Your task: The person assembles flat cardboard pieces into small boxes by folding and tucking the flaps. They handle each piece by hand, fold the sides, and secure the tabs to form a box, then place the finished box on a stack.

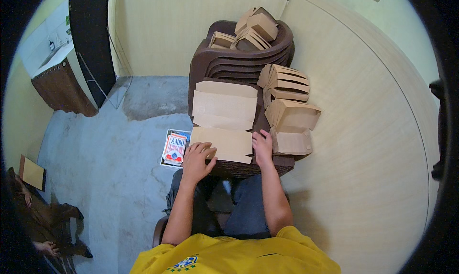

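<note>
A flat, unfolded brown cardboard box (pixel 224 104) lies in front of me on the seat of stacked dark brown chairs (pixel 248 63). Its near panel (pixel 224 142) is creased off from the far one, with small slits at the corners. My left hand (pixel 197 160) rests over the near left corner, fingers spread on the card and thumb apart. At the right edge of the near panel is my right hand (pixel 262 148), its fingers loosely bent and apart, touching the edge by the slit.
Nested folded boxes (pixel 287 82) and an open-lidded box (pixel 292 130) stand on the right. More folded boxes (pixel 256 30) sit atop the chairs. Left of the seat is a white container (pixel 167 163) holding printed packs. A seated person's hand (pixel 46 248) shows at far left, near another board (pixel 32 172).
</note>
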### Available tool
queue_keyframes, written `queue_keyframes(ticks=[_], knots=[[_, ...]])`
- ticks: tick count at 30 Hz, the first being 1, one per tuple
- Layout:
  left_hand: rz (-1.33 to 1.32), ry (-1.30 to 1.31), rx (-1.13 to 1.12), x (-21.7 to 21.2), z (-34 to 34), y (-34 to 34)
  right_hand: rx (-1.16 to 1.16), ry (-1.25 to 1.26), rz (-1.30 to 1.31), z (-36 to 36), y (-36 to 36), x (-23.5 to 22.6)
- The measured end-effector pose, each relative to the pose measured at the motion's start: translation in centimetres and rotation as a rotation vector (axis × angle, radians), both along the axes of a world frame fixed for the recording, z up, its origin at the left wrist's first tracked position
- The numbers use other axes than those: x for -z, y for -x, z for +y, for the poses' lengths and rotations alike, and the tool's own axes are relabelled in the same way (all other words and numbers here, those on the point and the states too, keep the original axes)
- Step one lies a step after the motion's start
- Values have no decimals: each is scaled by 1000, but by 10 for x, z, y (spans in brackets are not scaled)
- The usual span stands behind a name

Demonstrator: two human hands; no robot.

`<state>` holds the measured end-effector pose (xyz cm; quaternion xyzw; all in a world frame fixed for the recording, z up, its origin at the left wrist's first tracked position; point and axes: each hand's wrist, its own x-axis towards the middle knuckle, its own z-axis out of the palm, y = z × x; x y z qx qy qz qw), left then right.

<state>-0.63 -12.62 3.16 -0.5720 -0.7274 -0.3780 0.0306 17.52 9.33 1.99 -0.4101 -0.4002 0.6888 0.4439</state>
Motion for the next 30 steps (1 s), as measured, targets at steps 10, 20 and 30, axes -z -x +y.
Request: queue_keyframes(ticks=[10,20,30], knots=[[35,106,39,-5,11,-5,-549,-1270,-854,-56,-28,-29],[56,145,129,-9,7,2,-513,-1385,-810,-52,-32,-30],[-165,61,89,4,44,34,-339,-1305,-1044,-12,0,-20]])
